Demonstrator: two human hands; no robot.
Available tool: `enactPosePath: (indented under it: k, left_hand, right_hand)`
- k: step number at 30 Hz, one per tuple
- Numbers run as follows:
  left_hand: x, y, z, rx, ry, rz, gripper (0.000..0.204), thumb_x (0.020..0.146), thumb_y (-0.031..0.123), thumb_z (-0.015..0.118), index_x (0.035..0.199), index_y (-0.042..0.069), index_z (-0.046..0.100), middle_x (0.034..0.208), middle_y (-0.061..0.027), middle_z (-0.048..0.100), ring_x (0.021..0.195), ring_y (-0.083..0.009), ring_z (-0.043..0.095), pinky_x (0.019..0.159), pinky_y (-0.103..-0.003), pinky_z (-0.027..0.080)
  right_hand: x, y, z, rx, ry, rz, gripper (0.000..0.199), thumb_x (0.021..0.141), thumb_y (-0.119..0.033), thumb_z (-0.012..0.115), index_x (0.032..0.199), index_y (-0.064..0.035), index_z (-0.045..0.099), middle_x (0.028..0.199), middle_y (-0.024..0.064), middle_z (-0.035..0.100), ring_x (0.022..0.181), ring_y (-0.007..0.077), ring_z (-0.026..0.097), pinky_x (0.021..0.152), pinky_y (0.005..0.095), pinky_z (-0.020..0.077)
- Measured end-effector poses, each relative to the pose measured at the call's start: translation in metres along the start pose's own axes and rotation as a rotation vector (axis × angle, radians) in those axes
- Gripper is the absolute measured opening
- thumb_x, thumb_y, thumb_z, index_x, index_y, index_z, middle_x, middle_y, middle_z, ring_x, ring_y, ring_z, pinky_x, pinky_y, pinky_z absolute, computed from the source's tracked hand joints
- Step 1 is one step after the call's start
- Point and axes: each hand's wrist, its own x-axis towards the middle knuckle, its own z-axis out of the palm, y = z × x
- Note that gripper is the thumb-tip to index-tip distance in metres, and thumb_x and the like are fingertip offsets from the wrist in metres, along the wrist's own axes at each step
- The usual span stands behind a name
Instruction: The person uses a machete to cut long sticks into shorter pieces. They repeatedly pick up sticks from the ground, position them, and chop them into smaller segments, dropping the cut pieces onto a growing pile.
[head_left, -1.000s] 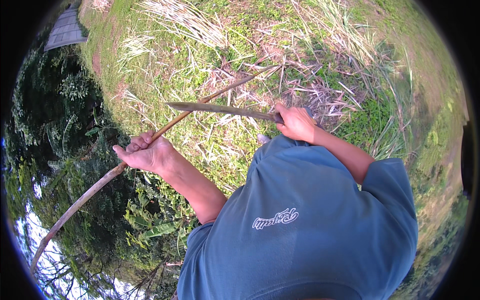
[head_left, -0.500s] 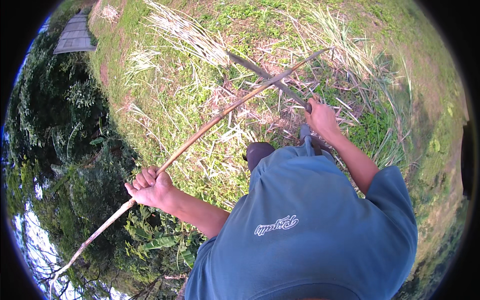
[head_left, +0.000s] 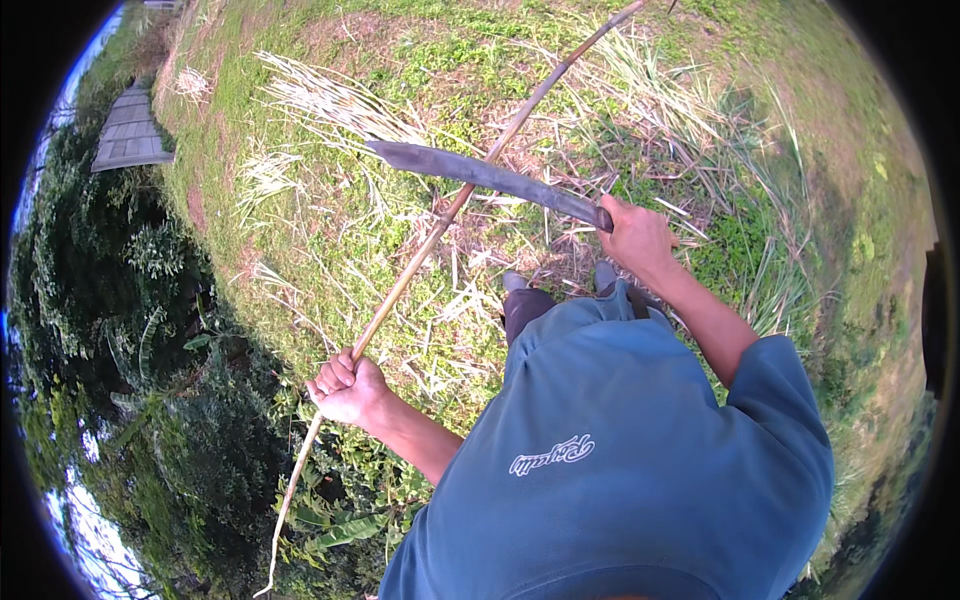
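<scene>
Head | stick (head_left: 423, 244): long, bent, brown-to-tan | machete (head_left: 525, 188): dark, curved | left fingers (head_left: 333, 375) gripping stick | right fingers (head_left: 618, 213) gripping machete

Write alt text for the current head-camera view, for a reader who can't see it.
A machete in the right hand crosses in front of a long stick gripped in the left hand, seen from above a blue shirt. Pale stalks lie on the sunlit grass beyond, and dark green trees line the left.
</scene>
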Motion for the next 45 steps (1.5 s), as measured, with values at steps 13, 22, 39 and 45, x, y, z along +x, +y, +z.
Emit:
enactPosePath:
  k: [13,22,39,45]
  left_hand:
    - [0.046,0.014,-0.061,-0.304,-0.247,0.031,0.044,0.096,0.023,0.032,0.053,0.020,0.023,0.043,0.0048,0.019,0.037,-0.0117,0.014,0.039,-0.028,0.022]
    - [0.037,0.007,-0.090,-0.252,-0.370,0.052,0.044,0.097,0.024,0.033,0.054,0.018,0.027,0.045,0.0022,0.022,0.040,-0.0132,0.018,0.046,-0.029,0.026]
    - [0.030,0.005,-0.095,-0.340,-0.410,-0.021,0.039,0.090,0.020,0.045,0.055,0.017,0.029,0.051,-0.0003,0.026,0.049,-0.0147,0.026,0.051,-0.030,0.026]
    - [0.043,0.038,-0.125,-0.356,-0.224,-0.065,0.040,0.096,0.021,0.040,0.058,0.014,0.030,0.052,-0.0008,0.029,0.047,-0.0147,0.029,0.048,-0.030,0.029]
  right_hand:
    - [0.073,0.050,-0.040,-0.283,0.127,0.072,0.023,0.080,-0.020,0.064,0.099,-0.0120,0.056,0.070,0.0144,0.062,0.063,0.0362,0.065,0.058,0.0477,0.0514]
    - [0.074,0.035,-0.053,-0.212,0.127,0.082,0.019,0.080,-0.022,0.065,0.092,-0.0094,0.058,0.069,0.0145,0.065,0.066,0.0378,0.064,0.061,0.0492,0.0498]
    - [0.119,0.051,-0.052,-0.398,0.113,0.017,0.012,0.079,-0.016,0.062,0.089,-0.0106,0.058,0.070,0.0134,0.064,0.066,0.0337,0.064,0.059,0.0470,0.0499]
    - [0.168,0.097,0.006,0.513,0.342,0.566,0.014,0.083,-0.013,0.060,0.092,-0.0010,0.060,0.071,0.0145,0.066,0.056,0.0205,0.061,0.053,0.0389,0.0486]
